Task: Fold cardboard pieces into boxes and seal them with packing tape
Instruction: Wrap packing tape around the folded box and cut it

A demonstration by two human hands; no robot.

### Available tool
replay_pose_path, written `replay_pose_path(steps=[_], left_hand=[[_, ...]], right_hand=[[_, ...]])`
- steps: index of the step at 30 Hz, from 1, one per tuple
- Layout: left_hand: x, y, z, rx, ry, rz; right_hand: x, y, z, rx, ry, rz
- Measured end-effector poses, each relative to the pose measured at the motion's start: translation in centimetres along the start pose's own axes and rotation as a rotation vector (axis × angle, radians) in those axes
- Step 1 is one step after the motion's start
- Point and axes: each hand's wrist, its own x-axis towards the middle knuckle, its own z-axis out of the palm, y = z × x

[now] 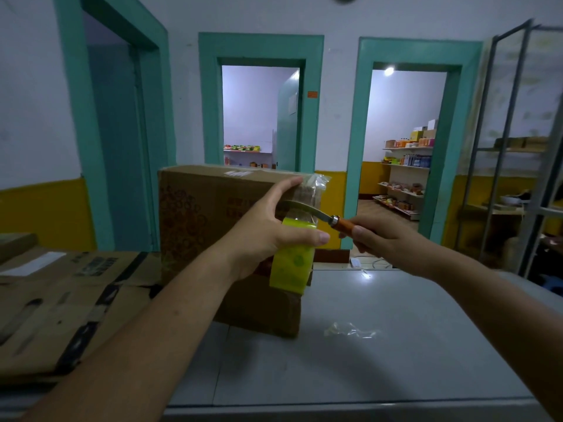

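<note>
A brown cardboard box (pixel 207 214) stands upright on the grey table (pixel 396 345). My left hand (pixel 268 236) grips a yellow-green roll of packing tape (pixel 292 263) against the box's right edge, forefinger resting on the top corner. Clear tape (pixel 313 190) runs from the roll up over that corner. My right hand (pixel 387 239) holds a knife (pixel 307 210) by its orange handle, and the curved blade lies across the stretched tape just above the roll.
Flattened cardboard pieces (pixel 61 300) are stacked on the left of the table. A crumpled scrap of clear tape (pixel 350 330) lies on the table right of the box. A metal rack (pixel 518 147) stands at far right; doorways behind.
</note>
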Motion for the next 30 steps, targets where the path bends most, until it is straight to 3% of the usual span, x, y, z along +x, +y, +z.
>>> replay_pose_path(steps=[4, 8, 18, 20, 26, 30], left_hand=[[-0.3, 0.0, -0.1, 0.0, -0.043, -0.034], [-0.2, 0.3, -0.1, 0.042, -0.025, -0.023], [-0.7, 0.9, -0.5, 0.038, -0.086, -0.05], [-0.6, 1.0, -0.6, 0.045, -0.084, -0.063], [-0.6, 1.3, -0.9, 0.057, -0.097, -0.092], [-0.7, 1.6, -0.9, 0.046, -0.117, -0.101]], right_hand=[[-0.9, 1.8, -0.2, -0.076, -0.026, 0.004], [-1.0, 1.1, 0.3, -0.001, 0.043, -0.028], [-6.1, 4.7, -1.2, -0.092, -0.083, 0.104], [-7.8, 5.4, -1.4, -0.146, -0.009, 0.092], [-7.1, 2.6, -3.2, -0.227, 0.43, -0.134], [-3.4, -0.6, -3.6, -0.325, 0.458, -0.195]])
